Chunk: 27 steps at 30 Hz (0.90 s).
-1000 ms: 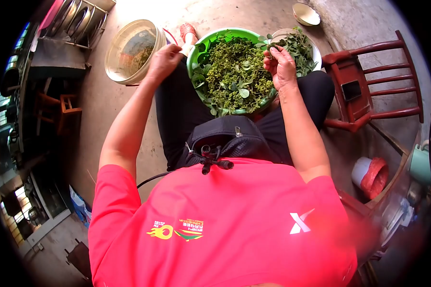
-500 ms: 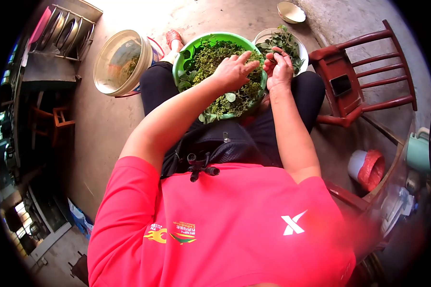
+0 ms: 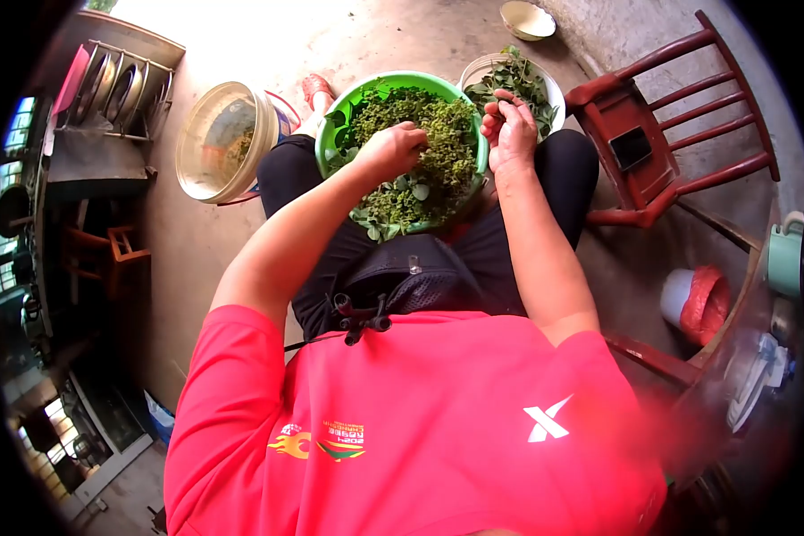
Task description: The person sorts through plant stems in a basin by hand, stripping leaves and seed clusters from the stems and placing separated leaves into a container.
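Observation:
A green basin [image 3: 323,154] between my knees is heaped with small green berry clusters [image 3: 447,125] and some leaves. Over the middle of the heap is my left hand [image 3: 391,152], its fingers curled together; whatever may be in them is hidden. My right hand [image 3: 514,136] is raised at the basin's right rim, palm turned inward and fingers bent in. Something small and dark shows near its fingertips, too small to name. Just behind that hand stands a white bucket [image 3: 558,96] filled with leafy green sprigs [image 3: 514,76].
Left of the basin is a large pale bucket [image 3: 188,147] with some plant bits inside. A red wooden chair [image 3: 648,201] on the right carries a dark phone-like object [image 3: 631,149]. A cream bowl [image 3: 527,20] lies on the floor behind. A dish rack [image 3: 121,89] stands far left.
My left hand has moved left and its spread fingers have curled in. My right hand stays beside the basin rim, with its fingers slightly shifted. The whole view has tilted a little.

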### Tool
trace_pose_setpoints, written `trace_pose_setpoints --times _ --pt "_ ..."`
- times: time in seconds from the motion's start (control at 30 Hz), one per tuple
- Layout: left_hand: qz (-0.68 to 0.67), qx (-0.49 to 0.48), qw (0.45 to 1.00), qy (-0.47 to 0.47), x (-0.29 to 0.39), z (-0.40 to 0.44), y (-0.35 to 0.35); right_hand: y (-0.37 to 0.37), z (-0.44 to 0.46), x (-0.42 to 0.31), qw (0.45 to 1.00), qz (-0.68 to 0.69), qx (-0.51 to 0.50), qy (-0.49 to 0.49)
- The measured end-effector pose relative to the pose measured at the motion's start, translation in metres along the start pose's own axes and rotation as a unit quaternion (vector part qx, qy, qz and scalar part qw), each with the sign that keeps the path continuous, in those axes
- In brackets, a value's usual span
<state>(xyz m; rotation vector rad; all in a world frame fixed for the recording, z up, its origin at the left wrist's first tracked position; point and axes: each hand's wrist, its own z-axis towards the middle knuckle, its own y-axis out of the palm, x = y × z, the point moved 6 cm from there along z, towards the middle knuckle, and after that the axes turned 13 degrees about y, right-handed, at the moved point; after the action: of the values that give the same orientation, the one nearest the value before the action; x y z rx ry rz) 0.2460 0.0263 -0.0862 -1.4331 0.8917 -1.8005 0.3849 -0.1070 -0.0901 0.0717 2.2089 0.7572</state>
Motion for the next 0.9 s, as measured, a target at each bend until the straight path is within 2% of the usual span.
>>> trace_pose_setpoints --times 0.1,0.13,0.17,0.23,0.37,0.53,0.63,0.7,0.73,0.83,0.9 --pt "-0.040 0.077 0.994 -0.064 -0.008 -0.030 -0.025 0.004 -0.003 0.001 1.000 -0.019 -0.004 0.004" --pt "-0.062 0.109 0.985 -0.116 -0.014 -0.041 -0.032 0.005 -0.002 0.003 1.000 -0.024 -0.010 0.007" --pt "-0.133 0.185 0.966 -0.124 -0.018 -0.052 -0.040 0.006 -0.002 0.005 1.000 -0.023 -0.012 0.007" --pt "-0.255 0.150 0.909 -0.294 -0.018 -0.069 -0.056 0.012 -0.002 0.010 0.998 -0.053 -0.036 0.013" --pt "-0.427 0.257 0.811 -0.306 -0.030 -0.097 -0.065 0.032 -0.006 0.021 0.989 -0.074 -0.121 0.051" --pt "-0.445 0.263 0.812 -0.270 -0.015 -0.105 -0.071 0.049 -0.019 0.037 0.956 -0.165 -0.214 0.110" --pt "-0.445 0.253 0.820 -0.254 -0.003 -0.101 -0.073 0.070 -0.043 0.035 0.934 -0.167 -0.289 0.124" --pt "-0.476 0.164 0.824 -0.260 0.004 -0.096 -0.064 0.077 -0.049 0.039 0.920 -0.202 -0.311 0.125" --pt "-0.496 0.179 0.812 -0.251 0.005 -0.094 -0.058 0.076 -0.046 0.048 0.911 -0.212 -0.331 0.122" --pt "-0.406 0.081 0.872 -0.262 0.016 -0.082 -0.052 0.086 -0.054 0.053 0.883 -0.307 -0.345 0.080" --pt "-0.430 0.086 0.862 -0.253 0.014 -0.079 -0.043 0.089 -0.057 0.056 0.868 -0.358 -0.338 0.057"
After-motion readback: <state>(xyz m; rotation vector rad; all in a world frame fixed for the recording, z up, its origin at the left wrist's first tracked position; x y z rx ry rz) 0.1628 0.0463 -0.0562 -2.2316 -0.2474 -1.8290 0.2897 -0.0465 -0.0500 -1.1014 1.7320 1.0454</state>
